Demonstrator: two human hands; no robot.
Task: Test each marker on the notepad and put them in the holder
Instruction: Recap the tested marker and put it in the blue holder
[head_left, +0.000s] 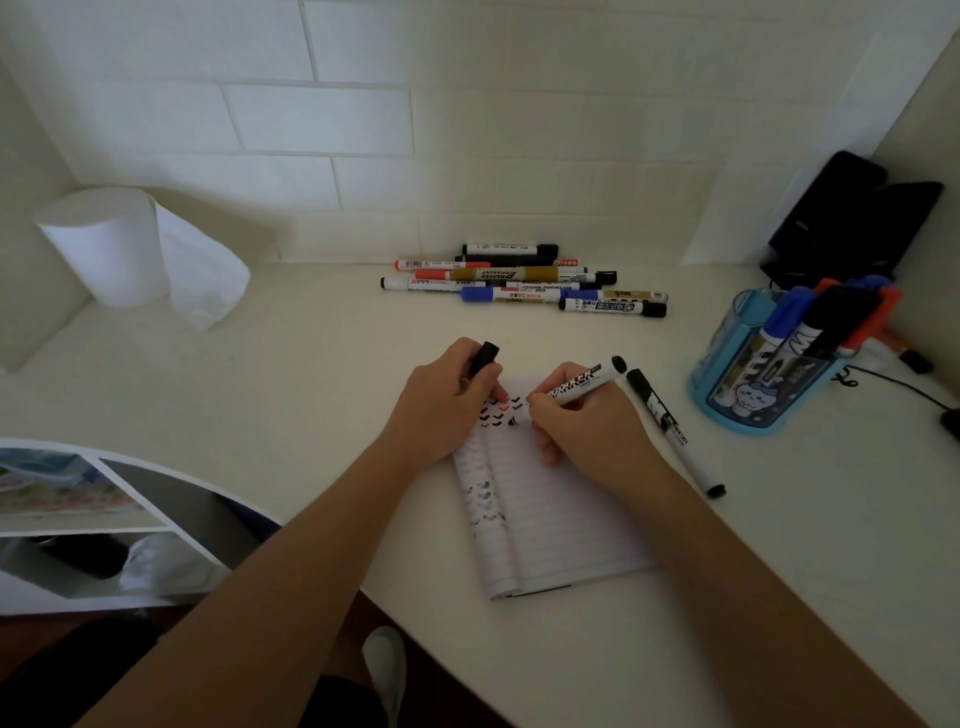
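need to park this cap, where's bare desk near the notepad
Bare white desk left of the lined notepad, toward the white paper roll, and between notepad and the marker pile. Crowded right: loose black-capped marker, blue plastic holder.

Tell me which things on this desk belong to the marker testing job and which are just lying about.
Job: notepad; marker in the right hand; cap in the left hand; marker pile by the wall; loose marker beside the notepad; blue holder.
Lying about: paper roll; black device in the corner; cable.
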